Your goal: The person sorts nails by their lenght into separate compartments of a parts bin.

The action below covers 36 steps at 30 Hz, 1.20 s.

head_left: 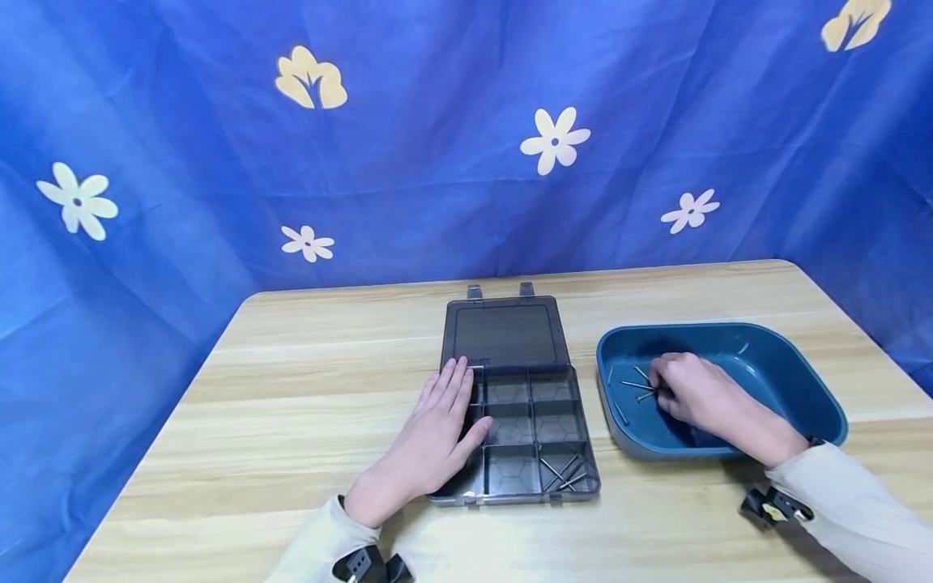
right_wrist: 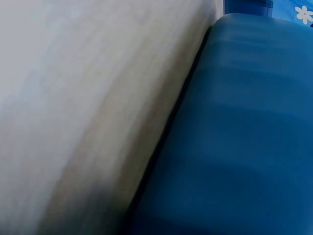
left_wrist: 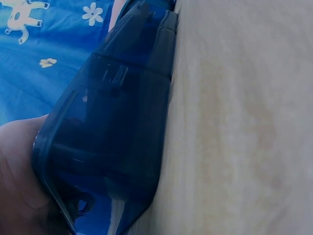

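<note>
A dark see-through compartment box (head_left: 510, 423) lies on the table with its lid (head_left: 506, 334) folded back. My left hand (head_left: 430, 437) rests flat along its left side, fingers straight and thumb spread over the compartments. In the left wrist view the box wall (left_wrist: 112, 127) stands beside part of the hand (left_wrist: 19, 171). Several thin metal nails (head_left: 563, 474) lie in the front right compartment. My right hand (head_left: 696, 393) reaches down into a blue bin (head_left: 794, 389), its curled fingers pinching at a nail (head_left: 645, 397) near the bin's left side.
More nails lie in the bin, one loose nail (head_left: 620, 413) by its left wall. The bin's outer side (right_wrist: 244, 137) fills much of the right wrist view. Both stand on a light wooden table (head_left: 291, 405), with a blue flowered cloth (head_left: 423, 146) hanging behind.
</note>
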Each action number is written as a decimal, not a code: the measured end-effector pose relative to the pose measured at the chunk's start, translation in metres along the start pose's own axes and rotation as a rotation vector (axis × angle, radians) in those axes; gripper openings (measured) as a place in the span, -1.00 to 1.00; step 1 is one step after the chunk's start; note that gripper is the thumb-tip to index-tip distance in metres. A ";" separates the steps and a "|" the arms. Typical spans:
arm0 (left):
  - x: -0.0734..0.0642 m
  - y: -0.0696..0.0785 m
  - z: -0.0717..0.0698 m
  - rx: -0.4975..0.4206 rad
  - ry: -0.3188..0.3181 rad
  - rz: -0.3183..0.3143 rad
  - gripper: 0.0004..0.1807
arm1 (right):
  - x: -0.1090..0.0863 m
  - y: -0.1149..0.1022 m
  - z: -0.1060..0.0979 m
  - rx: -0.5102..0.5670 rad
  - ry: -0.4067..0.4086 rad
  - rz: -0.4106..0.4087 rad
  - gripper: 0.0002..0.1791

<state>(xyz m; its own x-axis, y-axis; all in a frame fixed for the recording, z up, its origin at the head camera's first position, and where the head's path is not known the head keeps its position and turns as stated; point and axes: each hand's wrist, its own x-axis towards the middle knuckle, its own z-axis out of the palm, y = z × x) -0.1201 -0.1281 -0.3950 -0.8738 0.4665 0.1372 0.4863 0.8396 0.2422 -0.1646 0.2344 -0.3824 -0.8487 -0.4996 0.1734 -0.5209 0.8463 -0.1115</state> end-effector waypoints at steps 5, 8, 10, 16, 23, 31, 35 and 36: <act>0.001 0.000 -0.001 -0.007 0.011 0.010 -0.22 | -0.001 0.001 -0.001 0.012 -0.001 0.007 -0.81; 0.002 0.000 -0.002 -0.007 0.012 0.011 -0.22 | 0.000 0.001 -0.003 0.031 -0.004 0.012 -0.83; 0.003 0.000 -0.003 -0.006 0.008 0.011 -0.21 | 0.000 0.001 -0.005 0.045 -0.004 0.022 -0.84; 0.004 0.000 -0.004 -0.008 -0.016 0.005 -0.21 | -0.001 -0.002 -0.013 0.063 0.010 0.075 -0.85; 0.005 0.000 -0.006 -0.013 -0.023 0.005 -0.20 | -0.003 -0.010 -0.025 0.089 0.083 0.124 -0.87; 0.006 -0.001 -0.008 -0.015 -0.030 -0.002 -0.20 | -0.005 -0.030 -0.036 0.094 0.201 0.064 -0.86; 0.006 -0.001 -0.008 -0.015 -0.035 -0.005 -0.20 | -0.007 -0.041 -0.039 0.060 0.283 -0.076 -0.83; 0.006 -0.001 -0.008 -0.017 -0.035 -0.005 -0.20 | -0.007 -0.044 -0.040 0.052 0.305 -0.115 -0.82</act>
<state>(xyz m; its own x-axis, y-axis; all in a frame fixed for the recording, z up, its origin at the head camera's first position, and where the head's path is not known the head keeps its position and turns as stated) -0.1257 -0.1288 -0.3871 -0.8755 0.4722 0.1025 0.4818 0.8370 0.2594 -0.1323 0.2083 -0.3397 -0.7215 -0.5063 0.4723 -0.6227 0.7727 -0.1229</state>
